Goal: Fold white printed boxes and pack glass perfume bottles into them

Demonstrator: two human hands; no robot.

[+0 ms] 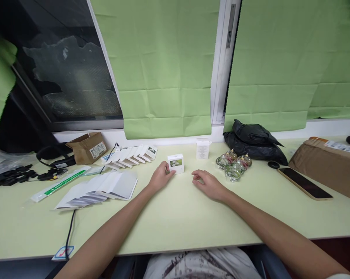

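A pale green bench (169,217) runs the width of the view, its front edge near the bottom. Behind it a white sill (163,138) meets a wall of windows. Creased green blinds (163,69) hang over the panes, split by a white frame post (221,62). At the left an uncovered window (67,69) shows dark. The light is even and soft.

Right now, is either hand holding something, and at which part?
The left hand touches the small white box at its left side, box resting on the table. The right hand holds nothing.
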